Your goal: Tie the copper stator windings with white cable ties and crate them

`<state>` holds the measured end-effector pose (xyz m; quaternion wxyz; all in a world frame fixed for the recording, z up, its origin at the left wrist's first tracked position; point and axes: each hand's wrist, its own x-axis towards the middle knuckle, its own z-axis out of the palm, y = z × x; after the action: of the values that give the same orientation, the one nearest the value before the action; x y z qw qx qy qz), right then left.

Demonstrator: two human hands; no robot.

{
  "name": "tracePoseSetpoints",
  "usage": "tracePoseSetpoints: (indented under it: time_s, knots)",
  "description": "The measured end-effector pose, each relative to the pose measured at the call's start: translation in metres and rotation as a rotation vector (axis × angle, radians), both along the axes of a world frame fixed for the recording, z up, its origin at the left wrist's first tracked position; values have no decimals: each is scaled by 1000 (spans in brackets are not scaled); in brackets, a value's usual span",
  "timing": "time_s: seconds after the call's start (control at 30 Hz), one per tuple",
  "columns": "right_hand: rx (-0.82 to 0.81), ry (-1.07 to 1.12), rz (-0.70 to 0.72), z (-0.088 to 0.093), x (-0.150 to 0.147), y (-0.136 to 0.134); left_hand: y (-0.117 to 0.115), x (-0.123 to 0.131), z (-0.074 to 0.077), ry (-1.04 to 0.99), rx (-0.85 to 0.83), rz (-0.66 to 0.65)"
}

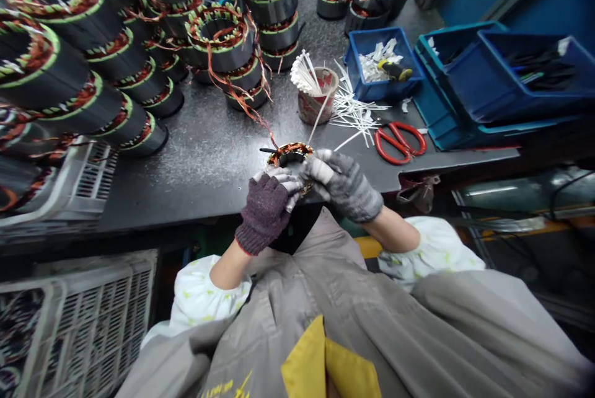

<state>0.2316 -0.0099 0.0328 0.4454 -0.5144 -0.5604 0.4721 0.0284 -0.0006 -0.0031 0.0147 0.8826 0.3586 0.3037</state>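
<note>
A motor stator [289,155] with copper windings rests at the near edge of the dark workbench [209,156]. My left hand [268,207], in a dark purple knit glove, is closed around its near left side. My right hand [343,184], in a grey glove with white-taped fingertips, is closed on its right rim. Loose copper wire ends [260,114] rise from the stator toward the stacks behind. A thin white strip [320,114] stands just above the stator, leaning toward the cup.
Stacks of wound stators [93,57] fill the left and back of the bench. A cup of white strips [318,91], scattered strips, red scissors [398,141] and blue bins [493,72] lie to the right. White plastic crates [79,317] stand at lower left.
</note>
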Motion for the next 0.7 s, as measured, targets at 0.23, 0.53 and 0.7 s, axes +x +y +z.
tracePoseSetpoints:
  time_s: [0.23,0.53,0.7]
  knots:
    - [171,-68,-137,30,64,30,-12,10,17,-19,-90,68]
    - [-362,-1428,-39,20,174,82,-12,13,23,-32,-103,92]
    - [-335,-1421,-45,6,170,79,-10,22,22,-41,-115,141]
